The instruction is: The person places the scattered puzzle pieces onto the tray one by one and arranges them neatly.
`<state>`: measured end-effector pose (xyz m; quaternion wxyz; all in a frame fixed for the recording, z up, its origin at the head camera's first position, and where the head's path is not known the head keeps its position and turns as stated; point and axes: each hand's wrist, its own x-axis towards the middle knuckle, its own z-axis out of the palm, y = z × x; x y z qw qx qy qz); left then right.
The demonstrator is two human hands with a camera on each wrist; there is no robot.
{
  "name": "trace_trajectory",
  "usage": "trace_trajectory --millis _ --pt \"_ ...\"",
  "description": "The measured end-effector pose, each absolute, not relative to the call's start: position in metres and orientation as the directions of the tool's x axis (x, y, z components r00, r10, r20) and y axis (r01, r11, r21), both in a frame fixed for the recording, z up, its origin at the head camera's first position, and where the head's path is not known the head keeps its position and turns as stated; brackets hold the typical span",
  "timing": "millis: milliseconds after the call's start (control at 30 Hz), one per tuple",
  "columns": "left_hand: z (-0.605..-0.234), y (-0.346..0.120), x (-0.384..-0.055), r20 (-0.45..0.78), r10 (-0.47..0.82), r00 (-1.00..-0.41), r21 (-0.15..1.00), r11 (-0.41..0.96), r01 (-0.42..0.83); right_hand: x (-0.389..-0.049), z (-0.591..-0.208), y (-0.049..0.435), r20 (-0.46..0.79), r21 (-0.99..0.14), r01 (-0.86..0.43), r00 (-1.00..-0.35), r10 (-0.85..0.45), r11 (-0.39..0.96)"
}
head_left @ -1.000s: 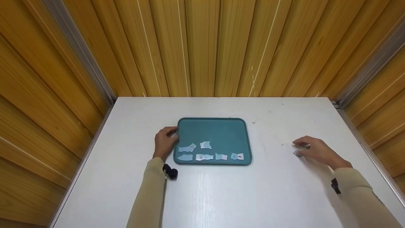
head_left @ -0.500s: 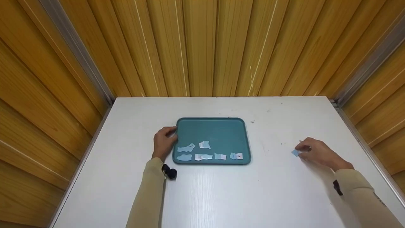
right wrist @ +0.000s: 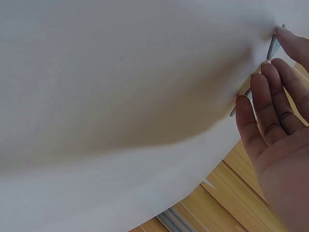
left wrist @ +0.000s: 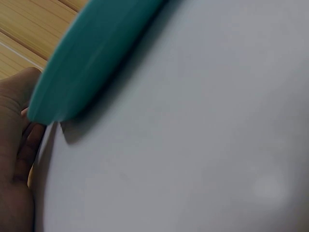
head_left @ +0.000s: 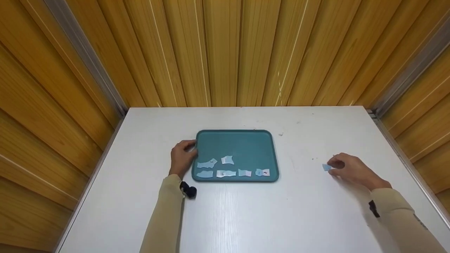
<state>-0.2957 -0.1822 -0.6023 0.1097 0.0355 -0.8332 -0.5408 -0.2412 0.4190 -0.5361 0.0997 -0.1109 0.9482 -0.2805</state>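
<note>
The green tray [head_left: 239, 144] lies on the white table, with several torn, light-blue printed paper pieces [head_left: 226, 173] along its front part. At its left rim is my left hand [head_left: 181, 158], thumb and fingers gripping the edge. In the left wrist view the tray's side [left wrist: 91, 63] covers part of that hand [left wrist: 14, 145]. Off to the right, my right hand [head_left: 353, 170] pinches a small light-blue paper piece [head_left: 326, 167] close over the table. The right wrist view shows a thin paper edge [right wrist: 273, 46] at the thumb and another dark edge [right wrist: 232, 113] by the fingertips.
Small crumbs [head_left: 281, 134] dot the white table [head_left: 246, 218] right of the tray. Wood-patterned panels [head_left: 225, 52] stand behind the table and at both sides.
My right hand has shifted slightly right, and the paper piece at its fingertips has turned and shows more of its face. My left hand stays at the tray's rim.
</note>
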Motion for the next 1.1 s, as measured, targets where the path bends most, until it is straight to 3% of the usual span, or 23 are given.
trace_trajectory --millis 1100 --pt "-0.603 -0.183 -0.298 0.169 -0.173 -0.97 0.894 0.442 0.077 -0.253 -0.539 0.376 -0.005 -0.601 -0.172 -0.976 -0.219 0.78"
